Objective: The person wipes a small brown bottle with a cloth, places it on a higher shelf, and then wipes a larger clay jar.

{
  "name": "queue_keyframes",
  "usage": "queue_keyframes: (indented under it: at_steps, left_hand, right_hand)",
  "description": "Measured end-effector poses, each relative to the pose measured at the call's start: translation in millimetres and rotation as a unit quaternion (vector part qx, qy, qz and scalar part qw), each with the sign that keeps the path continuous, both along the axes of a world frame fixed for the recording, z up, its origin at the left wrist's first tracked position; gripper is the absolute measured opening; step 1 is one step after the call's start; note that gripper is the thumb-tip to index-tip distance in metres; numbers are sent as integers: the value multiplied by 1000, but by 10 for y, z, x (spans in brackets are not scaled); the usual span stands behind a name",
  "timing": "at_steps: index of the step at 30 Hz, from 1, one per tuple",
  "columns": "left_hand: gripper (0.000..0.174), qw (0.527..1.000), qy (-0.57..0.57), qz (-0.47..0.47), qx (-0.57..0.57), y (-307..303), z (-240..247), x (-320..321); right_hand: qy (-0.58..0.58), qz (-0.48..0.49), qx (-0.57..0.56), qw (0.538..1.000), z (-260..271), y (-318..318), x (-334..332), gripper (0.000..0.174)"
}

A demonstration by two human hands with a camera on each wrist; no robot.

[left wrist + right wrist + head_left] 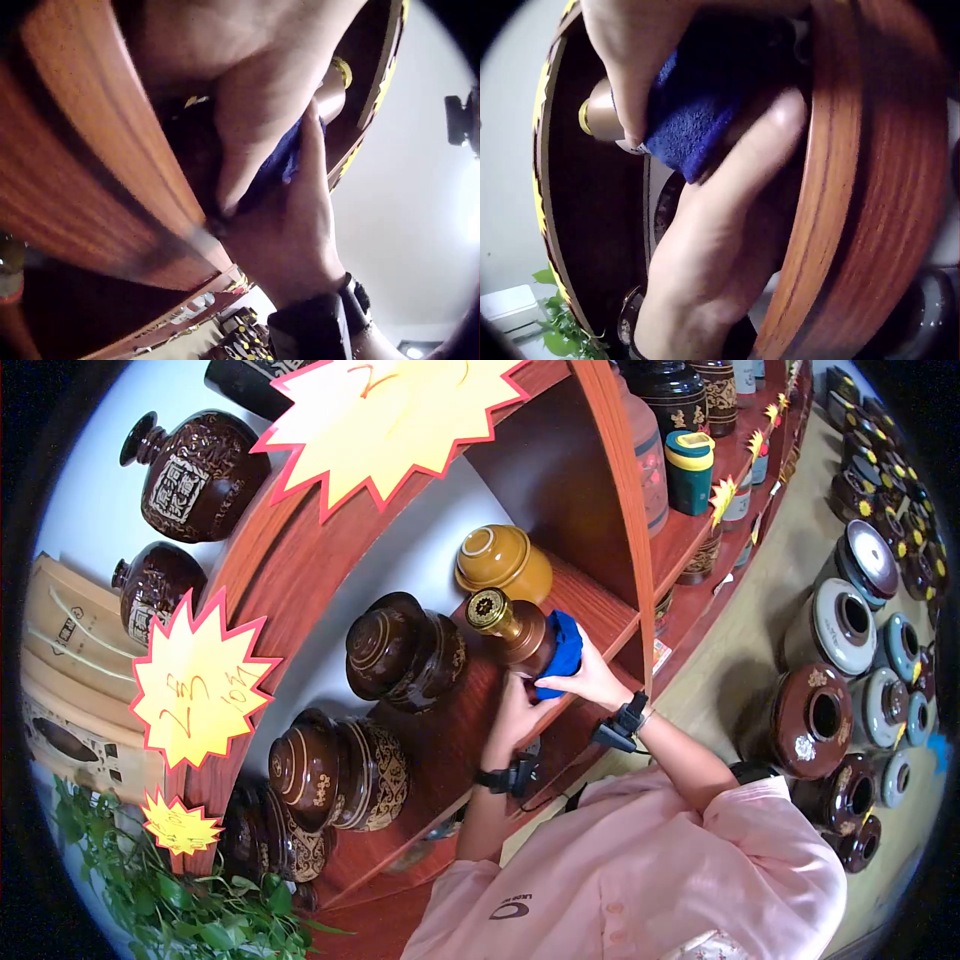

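Just right of the middle of the head view, a brown bottle (522,640) with a gold cap stood on a reddish wooden shelf (603,612). A yellow jar (503,563) sat just above it in the frame and a dark jar (405,650) to its left. The left hand (518,712) had its fingers curled around the lower body of the bottle. The right hand (592,678) gripped a blue cloth (562,645) and held it against the bottle's side. In the right wrist view the cloth (694,112) lay bunched under the curled fingers, with the gold cap showing at the left. The bottle looked like glazed pottery, so it was probably heavy for its size, stiff, smooth enough to slip in a bare palm, and likely to chip or break if knocked against the neighbouring jars or the shelf edge. The broad body seemed the safest place to take hold, with a full wrap low down, rather than the narrow neck or the cap. The cloth appeared soft and light, easy to bunch, and would give some grip on the glaze.
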State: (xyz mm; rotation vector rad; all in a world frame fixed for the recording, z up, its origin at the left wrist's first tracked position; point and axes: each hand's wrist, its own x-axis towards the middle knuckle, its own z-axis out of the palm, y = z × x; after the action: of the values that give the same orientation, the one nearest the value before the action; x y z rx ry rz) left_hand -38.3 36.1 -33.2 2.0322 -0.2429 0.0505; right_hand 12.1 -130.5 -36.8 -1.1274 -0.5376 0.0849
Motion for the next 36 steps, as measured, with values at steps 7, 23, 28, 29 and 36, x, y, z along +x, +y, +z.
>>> queue_keyframes:
  at_steps: [7, 23, 28, 29, 36]
  left_hand:
    - [122, 998, 53, 1, -44, 465, 1020, -80]
    - [11, 948, -285, 52, -135, -337, 1353, 563]
    - [10, 943, -303, 35, -131, -316, 1306, 586]
    - [10, 943, -305, 33, -127, -306, 1301, 590]
    - [10, 947, -287, 37, -139, -320, 1313, 552]
  right_hand:
    - [-53, -71, -6, 996, 187, 16, 11, 98]
    - [-245, -141, -107, 953, 690, 114, 246, 92]
    - [-162, -134, -69, 975, 417, 189, 176, 108]
    - [-133, -117, -54, 983, 363, 197, 160, 109]
    - [-28, -46, 10, 998, 140, 197, 78, 111]
